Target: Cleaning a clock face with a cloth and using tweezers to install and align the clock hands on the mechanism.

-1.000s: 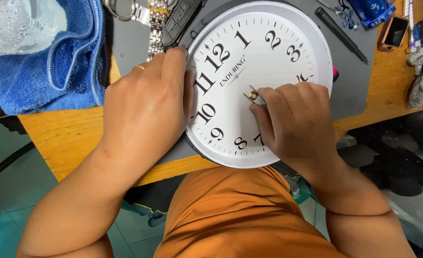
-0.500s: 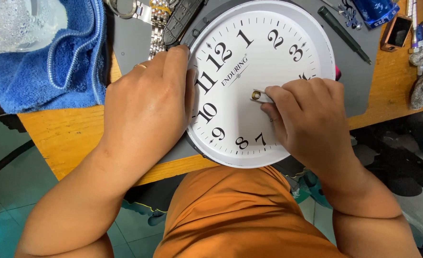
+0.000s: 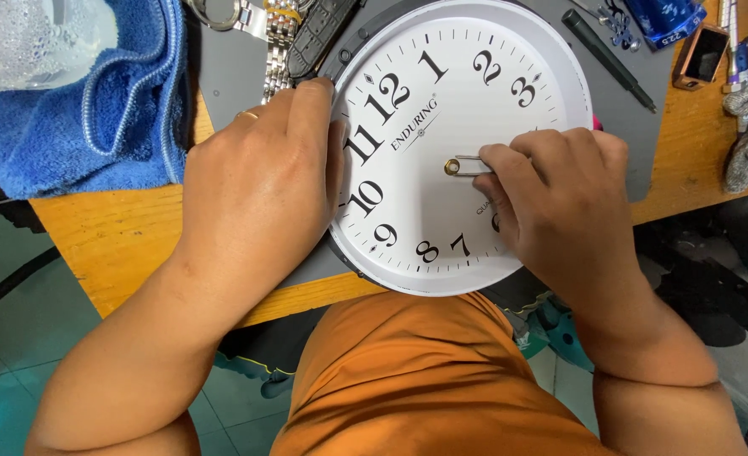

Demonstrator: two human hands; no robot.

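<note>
Overhanging the near edge of the wooden tabletop (image 3: 129,245), the round white clock face (image 3: 450,110) with black numerals lies flat on a grey mat (image 3: 222,93), with little open room around it: a blue towel (image 3: 95,110) crowds the left side and small tools lie along the far right. The left hand (image 3: 264,177) presses flat, fingers together, on the clock's left rim. The right hand (image 3: 560,203) pinches a thin metal tool (image 3: 473,165) at the brass centre hub (image 3: 452,167).
</note>
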